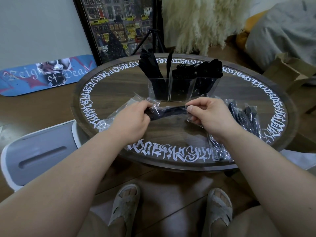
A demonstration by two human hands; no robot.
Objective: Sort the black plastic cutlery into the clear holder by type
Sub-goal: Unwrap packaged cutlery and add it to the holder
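My left hand [131, 117] and right hand [207, 115] each pinch wrapped cutlery packet [168, 111] ends, grip taut for tearing; clear holder [172, 89] just beyond grip.

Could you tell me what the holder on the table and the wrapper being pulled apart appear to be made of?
The holder looks like rigid clear plastic, perhaps acrylic: flat see-through walls with bright edges. The wrapper, held by the left hand and right hand, looks like thin glossy plastic film: it crinkles and glints.
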